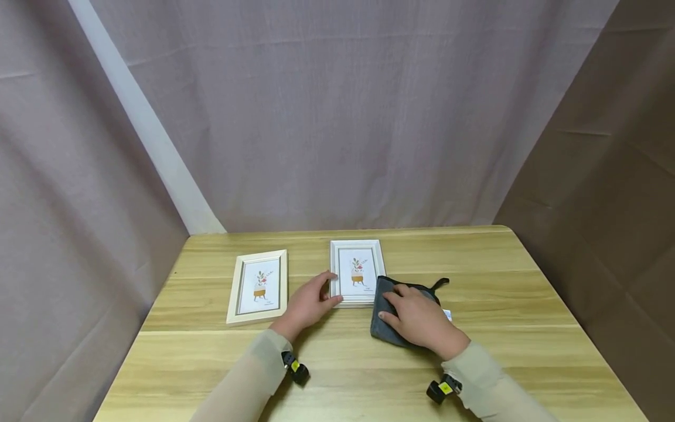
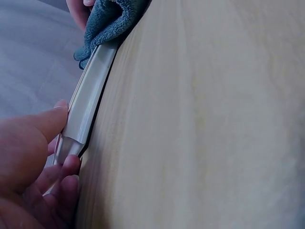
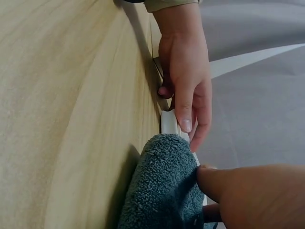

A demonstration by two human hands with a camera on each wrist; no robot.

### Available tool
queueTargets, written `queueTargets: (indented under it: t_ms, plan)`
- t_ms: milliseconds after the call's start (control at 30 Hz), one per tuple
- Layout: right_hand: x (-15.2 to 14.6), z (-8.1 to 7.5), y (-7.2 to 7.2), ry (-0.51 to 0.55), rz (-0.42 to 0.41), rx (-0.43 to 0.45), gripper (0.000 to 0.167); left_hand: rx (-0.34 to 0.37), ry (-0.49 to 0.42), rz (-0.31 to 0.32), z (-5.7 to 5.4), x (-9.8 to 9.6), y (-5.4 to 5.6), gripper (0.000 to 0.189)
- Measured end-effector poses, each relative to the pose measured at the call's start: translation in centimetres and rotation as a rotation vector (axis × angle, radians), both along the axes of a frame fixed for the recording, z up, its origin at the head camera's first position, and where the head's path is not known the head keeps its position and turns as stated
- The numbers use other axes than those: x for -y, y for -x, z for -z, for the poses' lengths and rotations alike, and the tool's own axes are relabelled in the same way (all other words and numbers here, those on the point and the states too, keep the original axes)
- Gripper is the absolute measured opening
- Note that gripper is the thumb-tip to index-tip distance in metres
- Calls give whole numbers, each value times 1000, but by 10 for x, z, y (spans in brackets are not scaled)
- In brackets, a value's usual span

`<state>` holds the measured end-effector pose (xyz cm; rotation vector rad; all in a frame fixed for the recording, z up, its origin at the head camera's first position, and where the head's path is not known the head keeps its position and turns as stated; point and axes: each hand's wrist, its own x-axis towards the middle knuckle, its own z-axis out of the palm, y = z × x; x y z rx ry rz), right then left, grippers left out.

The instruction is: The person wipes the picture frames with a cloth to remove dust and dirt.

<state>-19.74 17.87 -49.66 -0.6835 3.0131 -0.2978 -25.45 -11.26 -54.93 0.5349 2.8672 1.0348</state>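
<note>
A white picture frame (image 1: 358, 302) with a flower-vase print lies face up near the middle of the table. At its left edge and lower left corner my left hand (image 1: 312, 298) pinches it, thumb on the near side; in the left wrist view the fingertips (image 2: 70, 183) curl round the corner. My right hand (image 1: 419, 319) holds a folded grey-blue cloth (image 1: 383, 331) with dark trim and a hanging loop. The cloth overlaps the frame's lower right corner, and in the right wrist view its fuzzy fold (image 3: 162, 167) covers part of the frame's white side.
A second, cream picture frame (image 1: 232, 313) with a like print lies face up to the left, close to the left forearm. The wooden table (image 1: 506, 351) ends at a back edge in front of grey curtains (image 1: 337, 129). Both wrists wear small black cameras.
</note>
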Motion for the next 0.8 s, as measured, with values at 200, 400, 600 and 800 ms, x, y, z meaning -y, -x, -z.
queueTargets:
  t_ms: [200, 400, 600, 800]
  plan:
    - [3, 0, 4, -18, 0, 7, 55, 2, 5, 6, -2, 0, 0, 52]
    - [9, -5, 9, -41, -7, 30, 57, 11, 8, 7, -3, 1, 0, 52]
    - [14, -6, 19, -91, -9, 40, 60, 34, 4, -7, -4, 1, -1, 70]
    - [15, -11, 29, -117, -10, 61, 59, 39, 11, -5, -7, -1, -2, 74]
